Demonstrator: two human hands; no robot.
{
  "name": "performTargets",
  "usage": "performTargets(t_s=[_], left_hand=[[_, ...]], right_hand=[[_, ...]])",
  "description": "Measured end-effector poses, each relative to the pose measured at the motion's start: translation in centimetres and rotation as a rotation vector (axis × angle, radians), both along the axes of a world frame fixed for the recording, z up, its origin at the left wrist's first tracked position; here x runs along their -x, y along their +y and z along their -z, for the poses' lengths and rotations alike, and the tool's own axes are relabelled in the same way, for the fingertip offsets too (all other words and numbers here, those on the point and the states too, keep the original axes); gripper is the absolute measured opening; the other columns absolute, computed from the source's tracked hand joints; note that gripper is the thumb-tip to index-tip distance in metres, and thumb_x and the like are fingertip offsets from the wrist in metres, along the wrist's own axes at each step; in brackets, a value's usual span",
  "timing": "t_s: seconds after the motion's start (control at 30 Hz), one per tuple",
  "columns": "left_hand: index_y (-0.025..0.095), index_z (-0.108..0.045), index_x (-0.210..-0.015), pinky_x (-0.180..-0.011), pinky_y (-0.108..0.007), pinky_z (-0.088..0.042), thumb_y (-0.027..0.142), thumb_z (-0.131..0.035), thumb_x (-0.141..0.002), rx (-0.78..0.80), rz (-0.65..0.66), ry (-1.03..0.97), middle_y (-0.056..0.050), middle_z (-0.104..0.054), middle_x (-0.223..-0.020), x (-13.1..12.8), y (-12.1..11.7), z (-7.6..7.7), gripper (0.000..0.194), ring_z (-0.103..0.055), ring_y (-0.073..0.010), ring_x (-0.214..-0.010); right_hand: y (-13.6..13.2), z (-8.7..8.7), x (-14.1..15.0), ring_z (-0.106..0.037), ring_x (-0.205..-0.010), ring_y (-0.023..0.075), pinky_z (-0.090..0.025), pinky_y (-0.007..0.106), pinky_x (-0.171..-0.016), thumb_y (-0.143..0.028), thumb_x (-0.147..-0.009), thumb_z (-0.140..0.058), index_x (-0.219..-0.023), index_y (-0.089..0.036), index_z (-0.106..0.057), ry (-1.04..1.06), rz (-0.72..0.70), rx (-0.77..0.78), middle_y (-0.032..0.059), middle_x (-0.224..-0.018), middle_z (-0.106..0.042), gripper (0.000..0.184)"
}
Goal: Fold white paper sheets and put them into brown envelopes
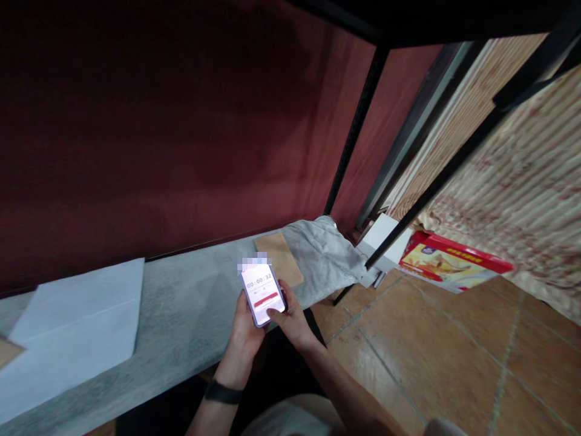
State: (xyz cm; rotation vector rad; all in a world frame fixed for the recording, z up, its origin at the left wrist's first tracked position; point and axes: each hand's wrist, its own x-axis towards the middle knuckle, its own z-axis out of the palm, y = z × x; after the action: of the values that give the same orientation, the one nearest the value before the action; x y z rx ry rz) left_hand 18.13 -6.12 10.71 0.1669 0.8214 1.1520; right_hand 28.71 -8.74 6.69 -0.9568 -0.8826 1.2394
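A lit smartphone is held over the front edge of the grey shelf, its screen reading 00:00:32 above a red bar. My left hand grips it from the left and below, with a dark band on that wrist. On the other side my right hand wraps its right edge, the thumb lying over the lower part of the screen. Just behind the phone, a brown piece of card or envelope lies on the shelf. The phone's top is blurred out.
White paper sheets lie on the left of the grey shelf. A crumpled grey cloth covers its right end. Black metal posts rise there. A white box and a red-yellow carton stand on the tiled floor.
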Motion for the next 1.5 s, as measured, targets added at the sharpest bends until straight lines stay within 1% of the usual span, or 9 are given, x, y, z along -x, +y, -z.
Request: performTargets(t_s=[0.13,0.33,0.53,0.73,0.93,1.07,1.2,1.33,1.5], left_hand=[[0.018,-0.069,-0.112,-0.072,-0.035,-0.06,0.041,-0.057,-0.09,0.021,0.023,-0.019,-0.005,-0.079,-0.094,0.0,-0.2,-0.3,0.035,-0.074,-0.0225,-0.079],[0.015,-0.069,-0.113,-0.073,-0.036,-0.06,0.04,-0.054,-0.091,0.036,0.04,-0.025,-0.007,-0.078,-0.095,0.0,-0.5,-0.1,0.036,-0.075,-0.0233,-0.08],[0.015,-0.068,-0.116,-0.076,-0.034,-0.06,0.036,-0.056,-0.091,0.013,0.067,-0.047,-0.007,-0.078,-0.097,0.1,-0.8,0.2,0.035,-0.075,-0.022,-0.083],[0.015,-0.064,-0.124,-0.077,-0.035,-0.061,0.037,-0.053,-0.093,0.015,0.138,-0.075,-0.007,-0.078,-0.1,0.0,-1.5,0.7,0.039,-0.075,-0.0227,-0.084],[0.016,-0.065,-0.123,-0.078,-0.035,-0.061,0.038,-0.052,-0.095,0.004,0.211,-0.086,-0.007,-0.078,-0.102,-0.6,-2.3,1.4,0.038,-0.075,-0.0234,-0.087],[0.016,-0.066,-0.119,-0.08,-0.034,-0.061,0.036,-0.05,-0.095,0.019,0.213,-0.083,-0.007,-0.079,-0.1,-1.3,-2.7,1.4,0.035,-0.075,-0.0224,-0.088],[0.016,-0.067,-0.116,-0.08,-0.033,-0.06,0.035,-0.051,-0.095,0.006,0.194,-0.092,-0.006,-0.079,-0.097,-1.6,-3.1,1.1,0.033,-0.075,-0.0215,-0.085],[0.015,-0.066,-0.116,-0.078,-0.034,-0.061,0.033,-0.049,-0.095,-0.012,0.162,-0.067,-0.007,-0.078,-0.098,-1.3,-3.6,0.9,0.032,-0.075,-0.0218,-0.084],[0.015,-0.067,-0.115,-0.074,-0.033,-0.061,0.033,-0.05,-0.095,-0.026,0.138,-0.07,-0.007,-0.078,-0.097,-0.7,-3.9,0.8,0.032,-0.075,-0.0216,-0.081]], right_hand=[[-0.2,-0.3,-0.1,-0.061,-0.117,0.026,-0.048,0.045,-0.104,-0.036,-0.071,-0.078,-0.142,-0.027,-0.048,-0.005,-0.008,0.042,0.0052,-0.123,-0.066,0.077],[-0.4,-1.1,-0.6,-0.062,-0.115,0.0263,-0.047,0.045,-0.105,-0.034,-0.074,-0.072,-0.137,-0.026,-0.053,-0.039,-0.041,0.076,0.0057,-0.122,-0.067,0.066],[-0.3,-0.7,-1.0,-0.062,-0.115,0.0262,-0.045,0.045,-0.106,-0.037,-0.075,-0.072,-0.128,-0.026,-0.06,-0.053,-0.01,0.05,0.0052,-0.122,-0.068,0.055],[-0.9,-0.3,-1.4,-0.066,-0.099,0.0243,-0.051,0.04,-0.094,-0.036,-0.073,-0.073,-0.113,-0.024,-0.066,-0.018,0.053,0.072,0.0031,-0.105,-0.072,0.042],[-2.6,-1.1,-1.9,-0.066,-0.09,0.0215,-0.052,0.033,-0.084,-0.034,-0.071,-0.075,-0.103,-0.023,-0.069,0.064,0.099,0.097,0.001,-0.096,-0.073,0.035],[-3.7,-1.7,-2.5,-0.066,-0.087,0.0202,-0.051,0.031,-0.081,-0.034,-0.072,-0.076,-0.103,-0.023,-0.068,0.062,0.099,0.113,0.0008,-0.094,-0.073,0.034],[-3.9,-2.2,-3.2,-0.065,-0.085,0.0198,-0.051,0.031,-0.078,-0.034,-0.071,-0.075,-0.1,-0.023,-0.068,0.025,0.067,0.095,0.0005,-0.091,-0.072,0.032],[-3.6,-2.2,-3.2,-0.064,-0.083,0.0194,-0.051,0.03,-0.077,-0.033,-0.069,-0.075,-0.099,-0.023,-0.068,0.004,0.028,0.089,0.0002,-0.089,-0.071,0.032],[-3.5,-1.8,-2.6,-0.063,-0.08,0.0181,-0.05,0.029,-0.075,-0.032,-0.069,-0.073,-0.095,-0.023,-0.067,0.015,0.053,0.092,-0.0008,-0.087,-0.07,0.029]])
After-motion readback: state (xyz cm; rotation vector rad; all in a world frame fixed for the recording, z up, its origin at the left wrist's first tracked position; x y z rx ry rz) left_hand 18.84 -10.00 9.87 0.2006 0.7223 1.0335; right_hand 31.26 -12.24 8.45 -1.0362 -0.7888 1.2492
